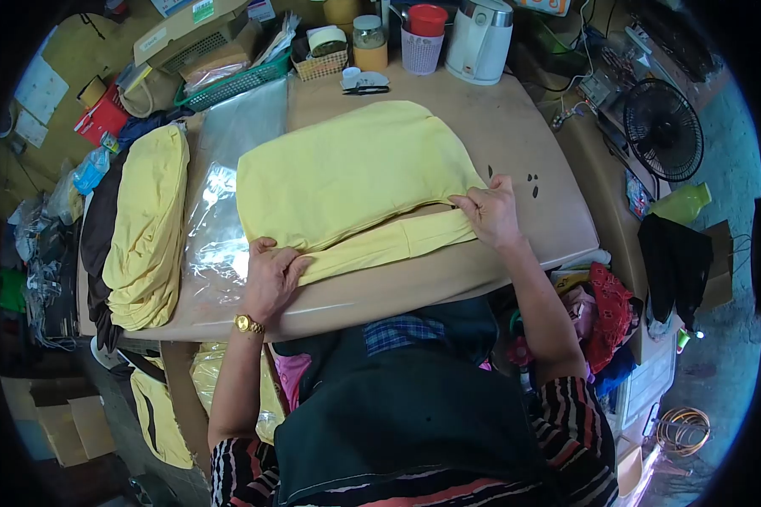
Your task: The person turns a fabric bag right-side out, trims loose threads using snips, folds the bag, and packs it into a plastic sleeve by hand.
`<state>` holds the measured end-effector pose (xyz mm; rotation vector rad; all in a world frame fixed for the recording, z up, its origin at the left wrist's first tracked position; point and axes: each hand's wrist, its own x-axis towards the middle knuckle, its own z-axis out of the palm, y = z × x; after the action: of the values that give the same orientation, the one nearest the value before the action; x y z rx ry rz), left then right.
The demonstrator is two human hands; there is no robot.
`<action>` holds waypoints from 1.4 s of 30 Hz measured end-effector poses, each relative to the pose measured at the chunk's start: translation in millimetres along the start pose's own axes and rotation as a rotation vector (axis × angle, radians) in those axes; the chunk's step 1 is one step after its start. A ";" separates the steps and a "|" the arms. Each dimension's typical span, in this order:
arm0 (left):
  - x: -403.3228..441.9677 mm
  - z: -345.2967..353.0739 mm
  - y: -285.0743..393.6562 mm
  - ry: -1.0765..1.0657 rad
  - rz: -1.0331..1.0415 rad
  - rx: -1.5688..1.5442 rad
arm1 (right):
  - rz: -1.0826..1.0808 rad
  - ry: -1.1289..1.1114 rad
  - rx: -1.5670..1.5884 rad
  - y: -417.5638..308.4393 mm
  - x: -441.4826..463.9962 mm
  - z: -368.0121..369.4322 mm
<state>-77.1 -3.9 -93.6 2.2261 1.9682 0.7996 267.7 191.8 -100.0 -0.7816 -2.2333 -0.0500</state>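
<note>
Pinching yellow fabric [355, 173] mid-bench [533, 110], toward front edge: left hand [271, 277] on near-left corner, right hand [492, 213] on near-right, hands well apart. Uneven pull could skew near strip [380, 252]; loose pinch could let layers slip. Plastic sheets [214, 224] might slide if snagged.

A single view looks from the person's head, forward and steeply down over the dark apron [406, 414], toward the yellow cloth [355, 173] beside the tabletop's [545, 228] near edge. It sits close above, its wide round field reaching past the left and right edges.
</note>
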 end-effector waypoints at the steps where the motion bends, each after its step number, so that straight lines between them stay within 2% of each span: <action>1: 2.5 0.6 1.0 0.035 0.000 -0.002 | 0.000 0.010 0.005 0.7 -2.1 2.7; 2: 4.3 -1.0 2.9 0.035 0.002 -0.002 | -0.002 0.022 0.010 1.5 -2.4 4.4; 4: 14.8 -15.1 18.1 -0.203 -0.166 0.005 | -0.009 0.019 -0.007 -3.0 -0.7 0.5; 5: 22.7 -15.8 29.2 -0.204 -0.166 0.006 | -0.015 0.011 -0.022 -6.2 0.4 -2.6; 7: 41.6 -9.0 66.1 0.110 0.018 0.076 | -0.010 0.008 0.034 -20.2 6.7 -4.6; 8: 51.4 -6.9 93.0 0.044 0.013 0.003 | -0.008 0.012 0.085 -28.2 11.6 -5.5; 9: 67.0 -1.0 117.4 0.186 0.144 0.013 | -0.011 0.015 0.083 -34.3 17.8 -7.0; 10: 73.9 9.0 120.4 0.191 0.149 0.012 | -0.036 0.042 0.067 -39.2 24.1 -9.7; 12: 82.3 28.7 121.5 -0.082 0.081 -0.070 | -0.063 0.066 0.043 -40.4 33.3 -25.0; 15: 84.1 26.5 119.7 -0.041 0.126 -0.130 | 0.026 -0.012 0.039 -36.4 40.3 -42.2; 17: 88.6 20.1 116.7 -0.078 0.087 -0.205 | -0.050 0.168 -0.046 -34.0 41.3 -41.2; 19: 94.1 11.4 114.4 -0.109 0.044 -0.269 | 0.002 0.265 -0.087 -42.9 40.5 -55.1; 20: 96.7 6.9 114.2 -0.126 -0.060 -0.356 | 0.043 0.357 -0.133 -47.2 36.5 -61.6; 21: 97.9 3.6 113.5 -0.146 -0.162 -0.443 | 0.212 0.218 0.105 -48.1 11.7 -52.3; 22: 97.7 3.7 113.4 -0.147 -0.160 -0.435 | 0.377 0.074 0.340 -52.4 -17.7 -39.8; 24: 97.4 9.1 117.7 -0.097 -0.096 -0.417 | 0.803 -0.289 1.104 -84.1 -38.3 -29.0; 26: 97.5 9.3 126.6 -0.116 -0.067 -0.398 | 1.062 -0.199 1.614 -119.5 -42.0 -15.8; 27: 97.3 10.9 130.8 -0.132 -0.042 -0.382 | 1.068 -0.192 1.614 -127.1 -34.2 -7.5; 29: 94.1 20.6 134.5 -0.104 -0.059 -0.332 | 1.368 0.248 1.941 -134.3 -23.1 3.8; 30: 93.4 24.9 134.1 -0.060 -0.073 -0.275 | 1.371 0.254 1.941 -132.3 -29.1 9.4; 32: 89.5 33.4 129.1 -0.061 -0.107 -0.213 | 1.177 0.173 1.908 -126.4 -43.9 28.2; 36: 75.6 35.6 122.7 -0.068 -0.128 -0.180 | 1.210 0.199 1.915 -122.6 -52.4 29.9; 38: 66.5 26.1 120.1 -0.108 -0.111 -0.178 | 1.172 0.050 1.863 -116.4 -54.4 22.5; 39: 63.9 18.8 119.0 -0.144 -0.095 -0.173 | 1.166 0.057 1.854 -109.9 -46.8 16.4; 40: 60.3 8.5 117.5 -0.143 -0.083 -0.179 | 1.255 0.221 1.837 -102.5 -35.6 7.9; 41: 57.3 -4.3 116.1 -0.256 -0.053 -0.131 | 1.337 0.395 1.814 -97.3 -29.6 2.2; 42: 57.7 -13.8 118.5 -0.366 -0.021 -0.078 | 1.326 0.415 1.807 -94.6 -30.8 4.6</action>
<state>27.5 25.1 -17.5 2.1201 1.7514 0.4185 229.0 100.2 -105.4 -0.7489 -0.3691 1.8366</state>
